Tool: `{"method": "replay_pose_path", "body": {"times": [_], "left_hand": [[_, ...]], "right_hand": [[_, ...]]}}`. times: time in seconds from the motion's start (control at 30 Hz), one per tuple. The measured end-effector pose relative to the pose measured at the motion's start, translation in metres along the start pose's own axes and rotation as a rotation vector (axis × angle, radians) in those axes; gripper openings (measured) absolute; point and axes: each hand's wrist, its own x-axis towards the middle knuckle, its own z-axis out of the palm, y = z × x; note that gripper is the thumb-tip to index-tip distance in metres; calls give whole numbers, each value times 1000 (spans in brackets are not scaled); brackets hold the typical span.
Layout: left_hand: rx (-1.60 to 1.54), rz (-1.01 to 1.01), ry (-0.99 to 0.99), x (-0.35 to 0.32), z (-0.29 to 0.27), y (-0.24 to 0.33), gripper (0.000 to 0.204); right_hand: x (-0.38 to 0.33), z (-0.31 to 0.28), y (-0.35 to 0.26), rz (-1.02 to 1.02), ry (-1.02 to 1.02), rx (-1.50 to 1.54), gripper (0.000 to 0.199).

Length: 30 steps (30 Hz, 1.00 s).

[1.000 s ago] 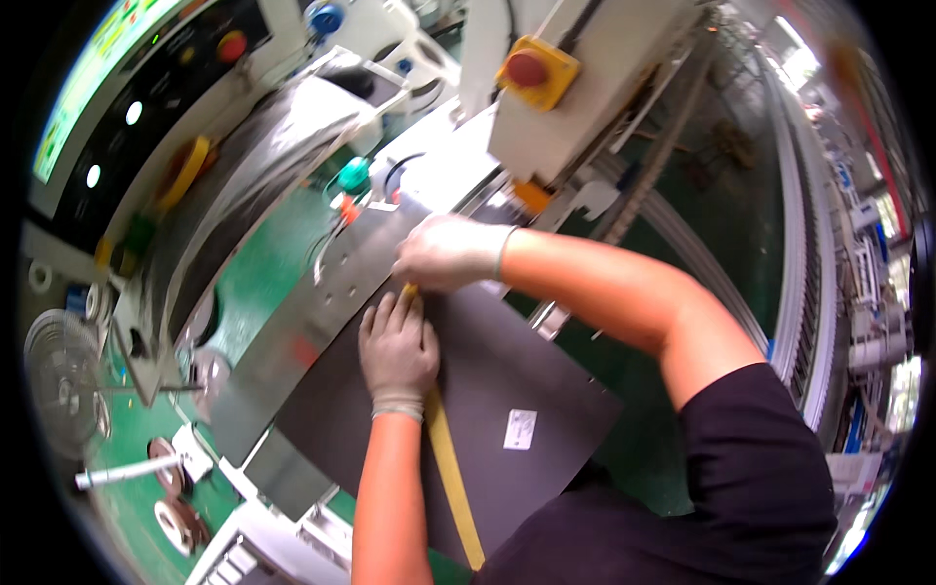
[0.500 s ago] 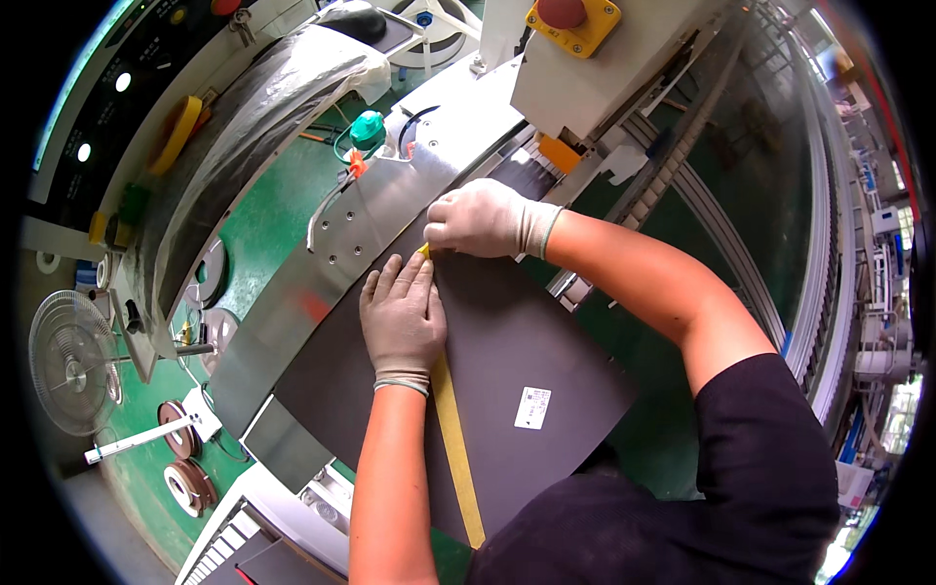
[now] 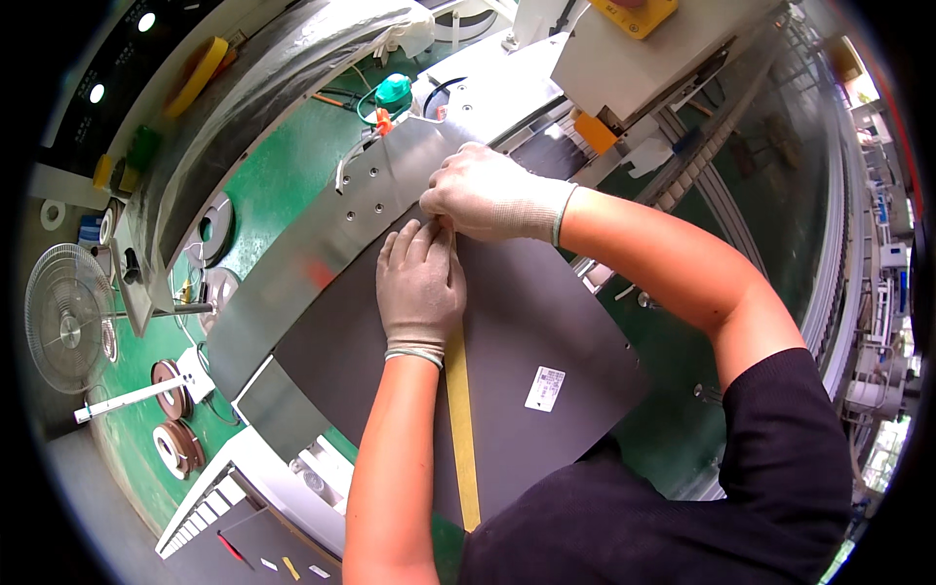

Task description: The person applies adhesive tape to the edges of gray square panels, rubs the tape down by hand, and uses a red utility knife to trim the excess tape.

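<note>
A dark grey panel (image 3: 546,312) lies tilted in front of me, with a strip of yellow tape (image 3: 462,439) running along it from the near edge up under my left hand. My left hand (image 3: 421,288), gloved, presses flat on the tape and panel, fingers stretched toward the far edge. Just beyond those fingertips my gloved right hand (image 3: 487,195) is closed at the panel's far edge. Its fingertips are bent down in line with the tape, and what they pinch is hidden. A white label (image 3: 544,388) sits on the panel's right part.
A metal plate (image 3: 292,263) with screw holes borders the panel's far left side. Beyond it stand a green-capped part (image 3: 394,90) and a plastic-covered machine (image 3: 263,97). A fan (image 3: 68,322) and tape rolls (image 3: 177,448) are at left. Machine rails (image 3: 721,214) run at right.
The view has shifted a little. My right hand has turned slightly and now covers the bit of yellow that showed at my left fingertips. The left hand stays pressed on the panel.
</note>
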Motion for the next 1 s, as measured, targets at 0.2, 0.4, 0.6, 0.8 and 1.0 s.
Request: {"method": "replay_pose_path", "body": {"times": [0.2,0.4,0.6,0.8,1.0], "left_hand": [[83,-62,-2,2,-1,4,38],[129,-55,-41,0,-4,2,39],[129,-54,-53,2,-5,8,37],[37,11,-62,2,-5,1,36],[41,14,-58,5,0,3,35]], "right_hand": [[-7,17,7,-11,153,31,8],[-34,50,8,-2,488,332,7],[-109,43,12,377,1002,1314,11],[-257,79,-22,1138,1198,1306,23],[-265,115,-21,1156,1326,1598,22]]}}
